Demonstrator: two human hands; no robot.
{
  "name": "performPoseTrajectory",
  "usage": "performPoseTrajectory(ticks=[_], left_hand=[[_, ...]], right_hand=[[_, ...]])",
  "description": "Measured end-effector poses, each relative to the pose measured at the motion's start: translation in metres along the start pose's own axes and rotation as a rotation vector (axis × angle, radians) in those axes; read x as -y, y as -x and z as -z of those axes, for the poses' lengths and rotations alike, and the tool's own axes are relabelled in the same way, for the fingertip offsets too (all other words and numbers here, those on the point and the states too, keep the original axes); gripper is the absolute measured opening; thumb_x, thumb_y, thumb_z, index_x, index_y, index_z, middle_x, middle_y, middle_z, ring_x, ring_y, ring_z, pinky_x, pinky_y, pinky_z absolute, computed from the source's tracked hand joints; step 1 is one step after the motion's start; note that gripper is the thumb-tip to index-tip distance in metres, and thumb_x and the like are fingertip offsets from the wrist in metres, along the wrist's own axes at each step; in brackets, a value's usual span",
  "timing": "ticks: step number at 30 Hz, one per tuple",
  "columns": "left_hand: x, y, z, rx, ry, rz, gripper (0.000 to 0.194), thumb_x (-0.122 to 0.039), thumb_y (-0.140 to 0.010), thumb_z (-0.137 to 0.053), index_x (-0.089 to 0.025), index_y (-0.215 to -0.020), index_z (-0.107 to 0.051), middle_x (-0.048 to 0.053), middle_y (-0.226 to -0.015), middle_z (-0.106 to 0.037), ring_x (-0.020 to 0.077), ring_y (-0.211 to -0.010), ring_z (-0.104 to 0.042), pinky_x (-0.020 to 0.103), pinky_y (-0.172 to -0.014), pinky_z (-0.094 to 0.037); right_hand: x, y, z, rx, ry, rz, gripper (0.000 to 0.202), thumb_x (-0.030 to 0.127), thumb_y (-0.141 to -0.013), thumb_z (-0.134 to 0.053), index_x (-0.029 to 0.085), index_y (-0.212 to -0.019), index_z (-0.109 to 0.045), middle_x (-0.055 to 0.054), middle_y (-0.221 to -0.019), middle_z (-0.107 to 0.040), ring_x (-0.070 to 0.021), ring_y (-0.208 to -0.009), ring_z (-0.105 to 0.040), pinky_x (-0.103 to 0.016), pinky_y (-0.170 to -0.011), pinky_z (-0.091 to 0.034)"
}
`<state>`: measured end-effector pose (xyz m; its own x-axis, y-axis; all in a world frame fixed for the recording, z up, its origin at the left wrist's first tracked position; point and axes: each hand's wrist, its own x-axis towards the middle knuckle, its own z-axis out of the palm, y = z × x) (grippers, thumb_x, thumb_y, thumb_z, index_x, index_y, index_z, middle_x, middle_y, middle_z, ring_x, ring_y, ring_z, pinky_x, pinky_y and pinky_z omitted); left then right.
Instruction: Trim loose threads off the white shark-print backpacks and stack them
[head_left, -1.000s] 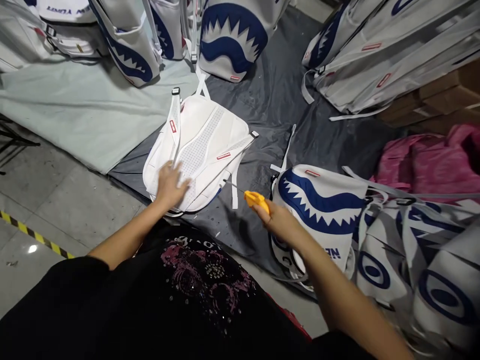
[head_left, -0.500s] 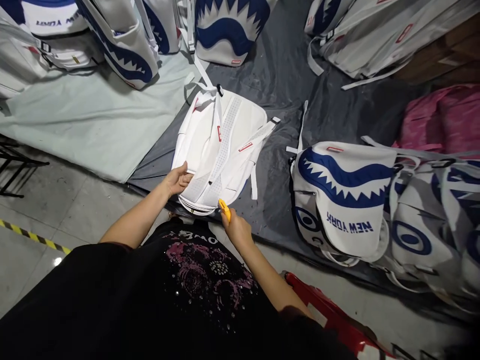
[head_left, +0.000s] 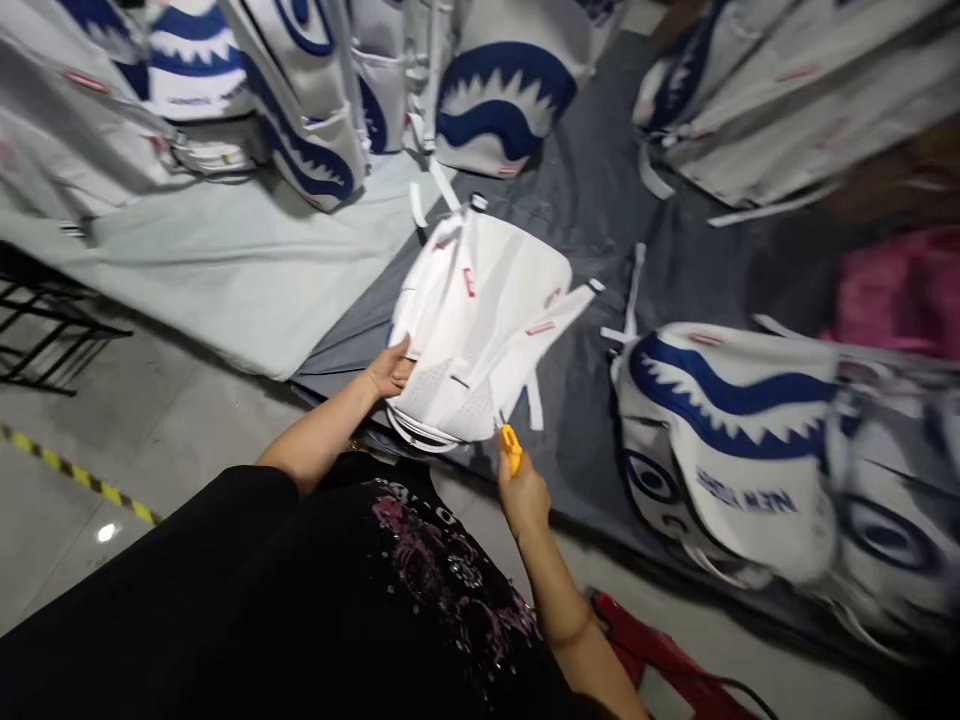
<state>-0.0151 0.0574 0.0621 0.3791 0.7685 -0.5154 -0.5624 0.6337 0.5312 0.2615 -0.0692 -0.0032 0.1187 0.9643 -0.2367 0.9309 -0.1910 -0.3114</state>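
Note:
A white backpack (head_left: pixel 450 350) with straps and small red labels lies on the dark cloth, its back panel facing up. My left hand (head_left: pixel 390 368) grips the lower left side of this backpack, fingers curled at its edge. My right hand (head_left: pixel 521 490) is closed round a small yellow tool (head_left: pixel 511 449), whose tip points at the lower right corner of the backpack. Whether the tip touches the fabric is too blurred to tell.
White backpacks with blue shark mouths (head_left: pixel 495 110) stand along the back. More of them (head_left: pixel 735 430) lie at the right, near a pink bag (head_left: pixel 900 290). A red object (head_left: pixel 660 650) is at the lower right, a black rack (head_left: pixel 52 330) at the left.
The view has shifted, so everything appears farther right and lower. The yellow tool has moved slightly rightward along the backpack's lower edge, and its thin tip now shows. The left hand keeps its hold.

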Motion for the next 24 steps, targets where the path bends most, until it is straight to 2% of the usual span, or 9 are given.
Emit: performPoseTrajectory(ticks=[5,7,10,12,14,15,17,21,24], left_hand=[[-0.010,-0.012,0.008,-0.010,-0.038,0.000,0.077,-0.070,-0.098,-0.024,-0.008,-0.093,-0.070,-0.005,-0.037,-0.032,0.0029,-0.029,-0.015,0.012,-0.029,-0.014],[-0.010,-0.011,0.007,-0.001,-0.032,0.006,0.076,-0.070,-0.098,-0.025,-0.008,-0.099,-0.070,-0.005,-0.038,-0.034,0.0034,-0.029,-0.017,0.013,-0.029,-0.015],[-0.012,0.001,0.004,0.042,-0.011,0.000,0.068,-0.066,-0.099,-0.029,-0.010,-0.105,-0.068,0.000,-0.050,-0.048,0.0065,-0.036,-0.037,0.014,-0.034,-0.029],[-0.014,0.011,0.005,0.092,-0.031,0.000,0.062,-0.063,-0.100,-0.032,-0.012,-0.107,-0.066,0.007,-0.066,-0.060,0.0117,-0.053,-0.056,0.017,-0.043,-0.042],[-0.018,0.019,0.008,0.122,-0.071,-0.003,0.058,-0.063,-0.100,-0.034,-0.014,-0.107,-0.065,0.011,-0.081,-0.066,0.0160,-0.068,-0.065,0.019,-0.048,-0.046],[-0.019,0.021,0.010,0.124,-0.089,-0.002,0.057,-0.064,-0.099,-0.035,-0.015,-0.107,-0.065,0.012,-0.085,-0.067,0.0159,-0.070,-0.065,0.017,-0.046,-0.044],[-0.022,0.021,0.014,0.117,-0.107,0.012,0.056,-0.065,-0.098,-0.036,-0.017,-0.106,-0.065,0.010,-0.084,-0.067,0.0110,-0.058,-0.059,0.013,-0.039,-0.035],[-0.024,0.014,0.018,0.137,-0.099,0.044,0.067,-0.069,-0.098,-0.023,-0.016,-0.099,-0.064,0.004,-0.070,-0.062,0.0025,-0.034,-0.032,0.012,-0.031,-0.023],[-0.025,0.010,0.020,0.160,-0.074,0.032,0.076,-0.072,-0.097,-0.014,-0.015,-0.101,-0.064,0.005,-0.068,-0.063,0.0048,-0.034,-0.039,0.013,-0.030,-0.025]], right_hand=[[0.001,0.006,0.005,0.027,-0.070,-0.076,0.049,0.046,-0.105,-0.030,0.014,-0.130,-0.057,-0.017,-0.099,-0.074,-0.0294,-0.092,-0.073,-0.031,-0.069,-0.048],[0.001,0.003,0.001,0.035,-0.090,-0.101,0.049,0.048,-0.105,-0.030,0.015,-0.131,-0.056,-0.017,-0.102,-0.074,-0.0296,-0.095,-0.072,-0.031,-0.071,-0.048],[0.004,-0.003,-0.007,0.034,-0.107,-0.138,0.049,0.048,-0.106,-0.031,0.015,-0.132,-0.055,-0.017,-0.104,-0.074,-0.0286,-0.097,-0.072,-0.031,-0.074,-0.048],[0.006,-0.006,-0.011,0.027,-0.115,-0.159,0.047,0.047,-0.106,-0.032,0.015,-0.131,-0.055,-0.017,-0.104,-0.073,-0.0282,-0.097,-0.071,-0.032,-0.076,-0.048],[0.010,-0.008,-0.013,0.013,-0.131,-0.173,0.047,0.047,-0.105,-0.033,0.014,-0.131,-0.055,-0.017,-0.104,-0.073,-0.0284,-0.098,-0.071,-0.033,-0.078,-0.049],[0.011,-0.009,-0.014,0.006,-0.140,-0.181,0.047,0.047,-0.105,-0.034,0.014,-0.131,-0.056,-0.017,-0.104,-0.073,-0.0286,-0.098,-0.071,-0.033,-0.079,-0.049],[0.013,-0.012,-0.014,-0.008,-0.179,-0.196,0.047,0.048,-0.105,-0.036,0.014,-0.130,-0.057,-0.017,-0.104,-0.073,-0.0288,-0.099,-0.070,-0.034,-0.081,-0.049],[0.008,-0.015,-0.012,-0.066,-0.406,-0.152,0.049,0.050,-0.103,-0.037,0.016,-0.128,-0.062,-0.014,-0.106,-0.073,-0.0269,-0.099,-0.070,-0.033,-0.081,-0.051],[-0.001,0.005,-0.015,-0.082,-0.549,-0.086,0.051,0.050,-0.102,-0.038,0.016,-0.129,-0.063,-0.011,-0.103,-0.074,-0.0247,-0.095,-0.070,-0.031,-0.080,-0.051]])
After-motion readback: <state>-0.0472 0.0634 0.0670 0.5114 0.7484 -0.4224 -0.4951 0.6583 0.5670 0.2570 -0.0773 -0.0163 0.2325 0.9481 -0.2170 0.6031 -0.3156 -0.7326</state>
